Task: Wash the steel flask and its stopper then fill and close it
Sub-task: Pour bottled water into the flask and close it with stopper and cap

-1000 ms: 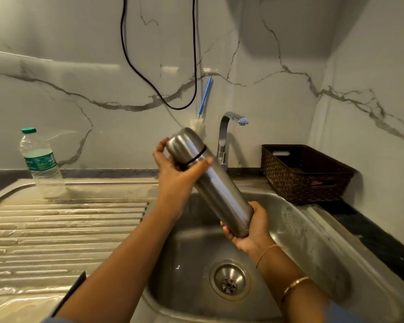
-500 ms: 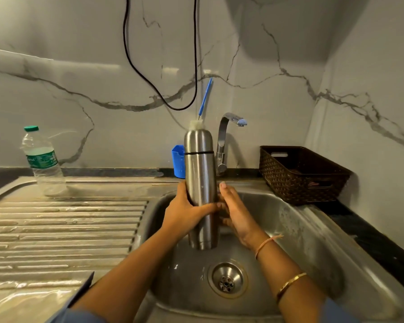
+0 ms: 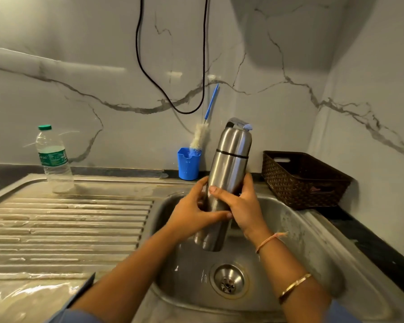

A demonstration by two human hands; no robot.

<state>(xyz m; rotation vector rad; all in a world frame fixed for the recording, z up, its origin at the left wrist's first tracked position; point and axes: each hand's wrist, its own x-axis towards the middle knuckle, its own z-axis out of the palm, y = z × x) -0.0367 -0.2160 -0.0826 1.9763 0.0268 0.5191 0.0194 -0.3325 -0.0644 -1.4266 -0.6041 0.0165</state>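
Observation:
The steel flask (image 3: 229,166) stands nearly upright above the sink basin (image 3: 296,231), its capped top leaning slightly right in front of the tap (image 3: 237,121). A black ring marks the seam below its cap. My left hand (image 3: 194,213) wraps the lower body from the left, thumb across the front. My right hand (image 3: 240,201) grips the middle of the flask from the right, fingers curled round it. The stopper itself is hidden under the cap.
A blue cup (image 3: 188,163) with a bottle brush (image 3: 200,137) stands behind the sink. On the ribbed drainboard (image 3: 68,224) at the back left sits a plastic water bottle (image 3: 54,159). A dark woven basket (image 3: 303,180) sits at the right. The drain (image 3: 229,280) lies below. A black cable (image 3: 149,73) hangs on the wall.
The flask went from steeply tilted to upright, then shifted right and leaned slightly. My left hand slid from the cap to the lower body; my right hand moved from the base to the middle.

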